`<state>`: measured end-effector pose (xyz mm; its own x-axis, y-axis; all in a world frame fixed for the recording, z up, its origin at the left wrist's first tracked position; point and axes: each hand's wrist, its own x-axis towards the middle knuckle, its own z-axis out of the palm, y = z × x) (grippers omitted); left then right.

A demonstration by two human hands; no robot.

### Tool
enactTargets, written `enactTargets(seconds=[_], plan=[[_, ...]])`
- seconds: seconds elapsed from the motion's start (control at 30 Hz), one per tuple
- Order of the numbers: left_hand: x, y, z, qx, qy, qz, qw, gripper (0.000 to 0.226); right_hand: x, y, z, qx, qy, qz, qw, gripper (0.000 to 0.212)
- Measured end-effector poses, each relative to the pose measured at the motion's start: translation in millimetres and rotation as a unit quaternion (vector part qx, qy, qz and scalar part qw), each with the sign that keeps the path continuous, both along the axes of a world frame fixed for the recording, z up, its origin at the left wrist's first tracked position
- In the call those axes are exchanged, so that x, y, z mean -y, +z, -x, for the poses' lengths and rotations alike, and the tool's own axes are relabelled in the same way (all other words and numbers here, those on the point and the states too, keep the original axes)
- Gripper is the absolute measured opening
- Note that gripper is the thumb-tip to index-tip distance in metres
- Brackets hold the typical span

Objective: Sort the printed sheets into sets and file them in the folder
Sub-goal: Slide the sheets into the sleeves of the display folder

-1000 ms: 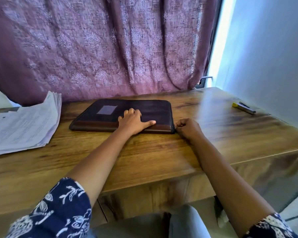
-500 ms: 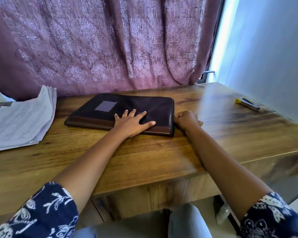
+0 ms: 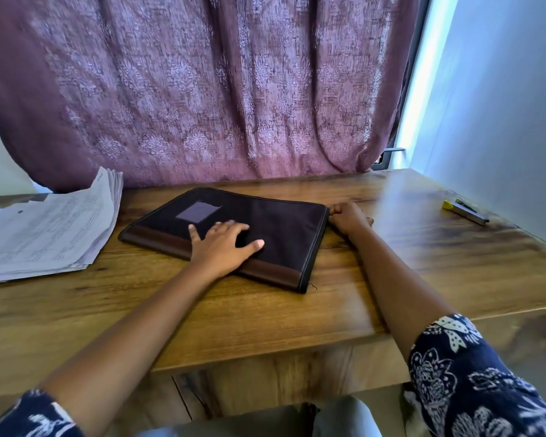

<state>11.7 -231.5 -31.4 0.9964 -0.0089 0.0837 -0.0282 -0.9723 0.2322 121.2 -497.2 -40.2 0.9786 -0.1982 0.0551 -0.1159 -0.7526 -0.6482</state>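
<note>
Task barely begun. Folder point(image 3: 265, 228) lies closed on the counter point(image 3: 265, 316). Printed sheets point(image 3: 44, 228) sit in one loose, unsorted stack well to its left, with none filed. Sorting and filing all remain, by my reading.

Left hand point(image 3: 221, 244) is flat, fingers spread, pressing on the folder's near half. Right hand point(image 3: 349, 217) is curled tight against the folder's far right corner and seems to pinch its edge, perhaps a zip pull; the grip itself is hidden.

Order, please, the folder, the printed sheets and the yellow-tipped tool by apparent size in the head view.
Largest, too close to rank: folder and printed sheets, which run off the left edge.
Smallest: yellow-tipped tool.
</note>
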Motion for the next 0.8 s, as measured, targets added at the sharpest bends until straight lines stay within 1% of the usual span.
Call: enactTargets(seconds=[0.07,0.1,0.17,0.27,0.33,0.47,0.53,0.57,0.63,0.7,0.73,0.8], plan=[[8,0,-2,-0.021,0.114,-0.015,0.993,0.089,3,-1,-9,0.008,0.031,-0.006,0.999,0.009],[9,1,-3,-0.042,0.146,-0.008,0.988,0.094,5,-1,-14,0.016,0.041,-0.006,0.999,0.009],[8,2,-5,-0.070,0.155,-0.006,0.985,0.097,6,-2,-20,0.033,0.045,-0.015,0.998,0.013],[3,2,-8,-0.086,0.119,-0.040,0.988,0.095,8,-3,-24,0.048,0.037,-0.031,0.998,0.016],[-6,1,-8,-0.092,0.094,-0.057,0.990,0.093,11,-3,-22,0.050,0.050,-0.040,0.997,0.018],[-37,2,-5,-0.096,0.027,-0.073,0.992,0.095,21,1,-1,0.043,0.168,-0.069,0.982,0.026],[-51,1,-1,-0.095,-0.013,-0.074,0.993,0.102,24,1,11,0.023,0.221,-0.074,0.972,0.022],[-56,1,1,-0.096,-0.033,-0.074,0.992,0.104,23,2,15,0.014,0.242,-0.069,0.968,0.019],[-64,-1,7,-0.093,-0.072,-0.071,0.990,0.099,18,4,20,-0.004,0.268,-0.067,0.961,0.014],[-73,-5,11,-0.077,-0.117,-0.065,0.988,0.100,9,6,22,-0.025,0.289,-0.074,0.954,0.014],[-79,-6,12,-0.065,-0.142,-0.057,0.986,0.099,2,7,22,-0.029,0.292,-0.076,0.953,0.015],[-90,-3,10,-0.052,-0.176,-0.016,0.983,0.087,-11,6,19,-0.020,0.270,-0.076,0.960,0.018]])
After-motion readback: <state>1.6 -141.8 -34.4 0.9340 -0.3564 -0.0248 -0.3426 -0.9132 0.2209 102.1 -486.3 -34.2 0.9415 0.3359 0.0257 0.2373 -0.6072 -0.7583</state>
